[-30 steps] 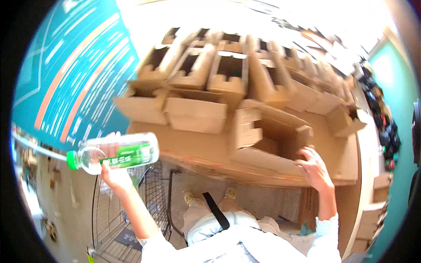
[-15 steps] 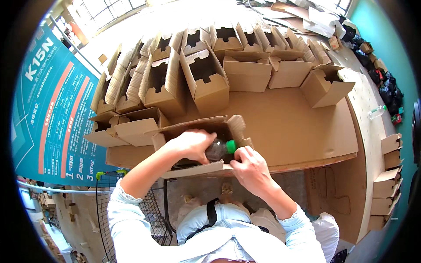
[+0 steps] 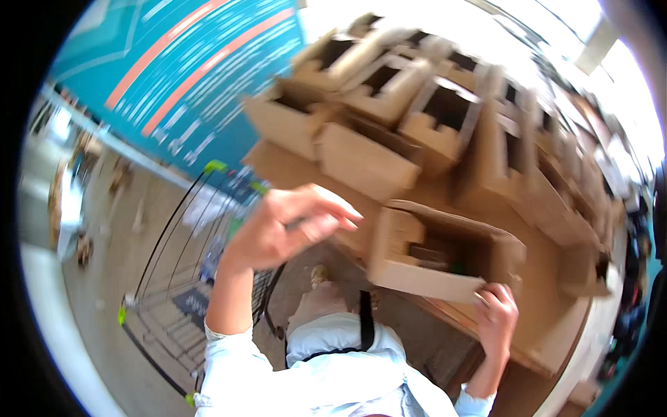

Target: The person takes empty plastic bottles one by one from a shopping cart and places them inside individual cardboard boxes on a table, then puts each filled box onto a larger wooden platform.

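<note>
An open cardboard box stands at the near edge of the table. Its inside is dark, and a faint green spot shows low within it. My right hand pinches the near right corner of this box. In the air to the left of the box is my left hand, empty, with a gap between thumb and fingers and slightly blurred. Close below it is a wire shopping cart with green corner pieces. Clear plastic bottles lie inside the cart.
Several open cardboard boxes crowd the table beyond the held box. A flat cardboard sheet lies under them. Behind the cart stands a teal banner. Dark bags line the far right.
My left hand has let go of the green-capped bottle, come out of the box and moved left toward the cart. The view has swung left. My right hand stays at the box.
</note>
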### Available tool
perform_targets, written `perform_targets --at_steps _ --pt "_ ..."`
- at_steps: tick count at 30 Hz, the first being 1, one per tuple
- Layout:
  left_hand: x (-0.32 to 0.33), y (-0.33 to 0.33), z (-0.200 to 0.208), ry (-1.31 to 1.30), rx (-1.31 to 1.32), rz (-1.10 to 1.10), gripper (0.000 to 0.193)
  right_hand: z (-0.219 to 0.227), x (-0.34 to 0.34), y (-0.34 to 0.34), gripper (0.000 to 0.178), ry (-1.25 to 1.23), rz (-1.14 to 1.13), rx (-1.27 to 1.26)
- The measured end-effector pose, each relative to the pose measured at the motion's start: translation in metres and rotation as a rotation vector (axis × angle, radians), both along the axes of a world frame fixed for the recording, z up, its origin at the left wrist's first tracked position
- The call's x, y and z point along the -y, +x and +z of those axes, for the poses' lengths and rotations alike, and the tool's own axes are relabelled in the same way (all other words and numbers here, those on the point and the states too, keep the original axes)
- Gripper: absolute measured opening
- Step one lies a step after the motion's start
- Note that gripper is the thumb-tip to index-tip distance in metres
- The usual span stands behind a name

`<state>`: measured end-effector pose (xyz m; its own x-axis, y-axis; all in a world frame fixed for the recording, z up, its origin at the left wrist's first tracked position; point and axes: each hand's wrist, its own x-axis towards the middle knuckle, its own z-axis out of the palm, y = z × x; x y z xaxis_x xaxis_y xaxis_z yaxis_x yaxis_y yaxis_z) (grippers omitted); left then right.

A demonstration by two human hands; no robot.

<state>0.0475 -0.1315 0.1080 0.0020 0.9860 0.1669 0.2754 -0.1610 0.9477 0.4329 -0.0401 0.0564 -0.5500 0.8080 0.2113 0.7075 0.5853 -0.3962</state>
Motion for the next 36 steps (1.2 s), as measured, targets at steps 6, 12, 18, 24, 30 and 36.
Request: perform_targets --at_steps 6,12,18,24,30,36 --pt "0.21 -0.19 -0.248 -0.682 0.182 1.083 0.015 0.008 -0.028 0.068 0.018 -0.437 0.072 0.008" --pt "0.267 -0.219 -0.447 -1.049 -0.428 1.044 0.042 0.044 -0.04 0.052 0.011 -0.559 0.028 0.278" --pt "0.234 -0.214 -0.543 -1.294 -0.476 1.122 0.07 0.068 -0.039 0.068 0.023 -0.722 -0.265 0.521" --pt "0.216 -0.22 -0.527 -1.326 -0.566 1.153 0.08 0.071 -0.036 0.07 0.022 -0.768 -0.324 0.455" --pt "0.228 -0.18 -0.479 -0.979 -0.43 1.247 0.077 0.056 -0.031 0.086 0.021 -0.78 -0.259 0.24" --pt "0.212 -0.161 -0.294 -0.308 -0.007 1.405 0.062 0.032 -0.027 0.082 0.018 -0.716 -0.072 0.011"
